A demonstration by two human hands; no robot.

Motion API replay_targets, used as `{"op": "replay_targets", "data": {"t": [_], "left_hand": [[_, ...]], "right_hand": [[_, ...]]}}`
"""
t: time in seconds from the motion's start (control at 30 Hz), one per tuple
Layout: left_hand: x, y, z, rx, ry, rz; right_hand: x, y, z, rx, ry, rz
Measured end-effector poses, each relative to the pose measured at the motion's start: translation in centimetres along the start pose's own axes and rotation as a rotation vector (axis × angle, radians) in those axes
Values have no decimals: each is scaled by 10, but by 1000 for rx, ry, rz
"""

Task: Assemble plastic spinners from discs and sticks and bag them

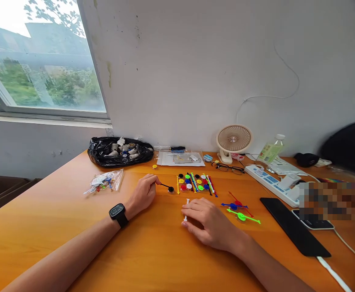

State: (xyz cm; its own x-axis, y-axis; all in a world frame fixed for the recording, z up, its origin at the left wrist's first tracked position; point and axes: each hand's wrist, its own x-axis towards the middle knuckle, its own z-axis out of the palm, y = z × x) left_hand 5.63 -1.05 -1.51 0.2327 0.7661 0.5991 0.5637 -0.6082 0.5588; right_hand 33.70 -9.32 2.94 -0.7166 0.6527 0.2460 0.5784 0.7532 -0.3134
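Note:
My left hand [144, 191], with a black watch [118, 214] at its wrist, has its fingers closed at the end of a black arrow spinner [170, 189]. The spinner's round hub is at the far end of its thin black shaft. Closer to me, my right hand [206, 221] is closed on a white plastic arrow [185, 218], whose middle is hidden behind the fingers. Beyond the hands lie several coloured round hubs [199, 182] in rows, with loose arrows [193, 182] among them. Right of my right hand are a green spinner [243, 216], a blue spinner [234, 206] and a red spinner [238, 202].
A clear bag of coloured parts [104, 181] lies at left, before a black plastic bag [119, 152]. A yellow hub [155, 166] sits alone. Farther right are a fan [234, 138], glasses [228, 168], a bottle [271, 150], a power strip [268, 178] and a black flat slab [293, 225].

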Motion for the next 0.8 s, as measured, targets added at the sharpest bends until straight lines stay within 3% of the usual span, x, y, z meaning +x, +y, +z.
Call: {"op": "replay_targets", "data": {"t": [0.27,0.47,0.67,0.8], "left_hand": [[-6,16,-2,-53,-134,31],[-11,28,-2,-70,-257,116],[-12,30,-4,-91,-278,158],[-13,34,-6,-140,-330,175]], "right_hand": [[-12,18,-27,-371,-86,233],[-19,30,-31,-517,-103,446],[-17,32,-33,-511,27,401],[-10,20,-25,-208,83,286]]}}
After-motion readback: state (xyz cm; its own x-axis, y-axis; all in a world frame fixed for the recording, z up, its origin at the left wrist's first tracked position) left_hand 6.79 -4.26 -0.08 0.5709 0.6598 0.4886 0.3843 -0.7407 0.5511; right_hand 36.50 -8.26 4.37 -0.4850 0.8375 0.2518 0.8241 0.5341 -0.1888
